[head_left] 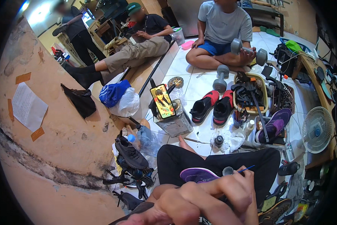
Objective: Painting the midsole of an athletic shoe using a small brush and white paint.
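Basically, my right hand (246, 177) pinches a thin blue stick (248, 168), grey cup (227, 171) just left, purple shoe (198, 174) farther left, long axis roughly crosswise; can't tell my left hand's grip.

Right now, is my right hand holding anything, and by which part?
Your right hand holds a thin blue stick, apparently toward its lower end.

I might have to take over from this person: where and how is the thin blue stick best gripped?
Probably by the upper, free end of the thin blue stick, coming from the person's right: that end juts up and rightward, clear of the right hand, which is at its lower part. A light pinch should suit so slender a shape.
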Demonstrator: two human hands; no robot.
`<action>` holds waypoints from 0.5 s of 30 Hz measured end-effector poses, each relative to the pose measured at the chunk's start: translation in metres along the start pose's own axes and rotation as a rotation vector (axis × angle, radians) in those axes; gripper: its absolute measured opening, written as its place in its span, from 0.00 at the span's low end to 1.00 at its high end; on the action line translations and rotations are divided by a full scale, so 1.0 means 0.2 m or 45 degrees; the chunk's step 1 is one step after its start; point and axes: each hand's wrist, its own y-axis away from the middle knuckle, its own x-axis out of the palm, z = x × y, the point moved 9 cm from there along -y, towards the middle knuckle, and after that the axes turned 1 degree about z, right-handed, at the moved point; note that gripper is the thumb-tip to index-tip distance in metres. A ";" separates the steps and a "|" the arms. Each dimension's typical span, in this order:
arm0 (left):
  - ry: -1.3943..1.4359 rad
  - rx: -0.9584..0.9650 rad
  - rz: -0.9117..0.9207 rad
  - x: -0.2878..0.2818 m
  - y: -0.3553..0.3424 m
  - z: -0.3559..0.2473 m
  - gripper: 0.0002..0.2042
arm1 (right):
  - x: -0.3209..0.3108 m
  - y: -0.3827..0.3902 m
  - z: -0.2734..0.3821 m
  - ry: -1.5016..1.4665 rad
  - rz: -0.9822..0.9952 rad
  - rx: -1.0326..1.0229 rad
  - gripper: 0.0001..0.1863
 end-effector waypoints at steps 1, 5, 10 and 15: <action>0.091 -0.024 -0.047 0.00 0.01 0.01 0.29 | 0.01 0.05 -0.03 0.016 0.026 0.037 0.11; 0.207 -0.022 -0.398 -0.21 0.15 0.04 0.25 | -0.04 0.05 0.00 0.003 0.080 0.167 0.11; -0.835 -0.621 -0.235 -0.49 0.83 0.15 0.14 | 0.01 -0.12 0.01 -0.013 0.051 -0.018 0.11; -1.270 -1.522 0.223 -0.47 1.44 0.42 0.34 | 0.02 -0.06 -0.08 -0.049 0.056 0.098 0.12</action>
